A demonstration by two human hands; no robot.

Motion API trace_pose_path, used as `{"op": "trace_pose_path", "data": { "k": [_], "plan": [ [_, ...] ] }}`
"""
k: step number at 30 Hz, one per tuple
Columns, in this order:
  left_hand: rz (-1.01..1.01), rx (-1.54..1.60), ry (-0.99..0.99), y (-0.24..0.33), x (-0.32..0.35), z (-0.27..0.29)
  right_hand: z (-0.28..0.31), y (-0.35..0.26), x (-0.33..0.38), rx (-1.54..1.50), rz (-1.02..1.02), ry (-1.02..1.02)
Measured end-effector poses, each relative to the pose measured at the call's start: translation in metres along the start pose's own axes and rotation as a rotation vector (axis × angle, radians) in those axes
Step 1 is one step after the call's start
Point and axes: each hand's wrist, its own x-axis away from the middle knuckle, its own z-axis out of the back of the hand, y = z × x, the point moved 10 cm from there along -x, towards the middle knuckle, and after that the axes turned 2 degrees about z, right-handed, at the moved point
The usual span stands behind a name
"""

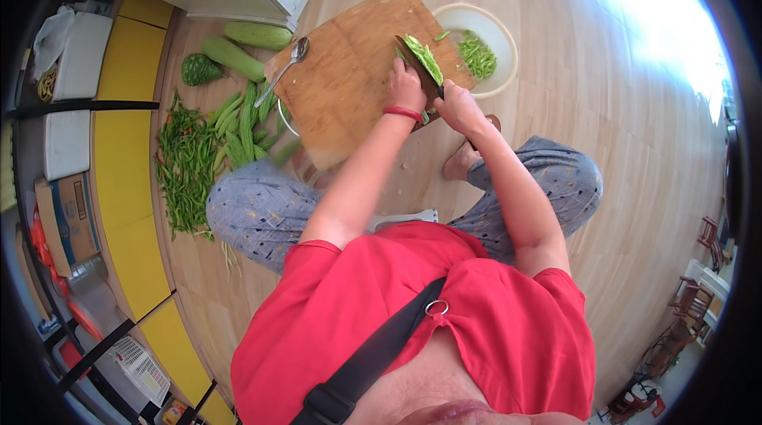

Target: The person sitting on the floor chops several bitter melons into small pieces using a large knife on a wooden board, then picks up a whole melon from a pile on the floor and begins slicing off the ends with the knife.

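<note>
The chopping board (341, 103) lies in front of the person (413, 298), a spoon (284, 67) across its left edge and a knife (409, 57) near its right, sliced greens (425, 60) along the blade. Beyond that right side (the board hides part of its rim) stands a bowl (513, 50) with more slices (479, 57) inside. On the floor leftward come gourds (233, 58), then peppers (184, 175), then drawers (127, 175).

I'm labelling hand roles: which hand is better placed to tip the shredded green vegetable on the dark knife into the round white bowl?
Probably the right hand: it grips the dark knife bearing the shredded green vegetable and is nearer the round white bowl. The left hand is farther left.
</note>
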Motion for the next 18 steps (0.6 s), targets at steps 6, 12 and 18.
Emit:
{"op": "trace_pose_path", "data": {
  "k": [6,12,18],
  "plan": [
    [-0.130,0.094,-0.140,-0.012,-0.002,-0.005,0.001,-0.009,0.002,-0.045,0.032,0.009],
    [-0.141,0.255,-0.131,-0.025,0.000,0.000,0.001,-0.009,0.003,-0.009,-0.017,-0.023],
    [-0.304,0.077,-0.082,-0.001,0.009,0.019,0.001,-0.014,0.011,0.029,0.011,0.004]
  ]
}}
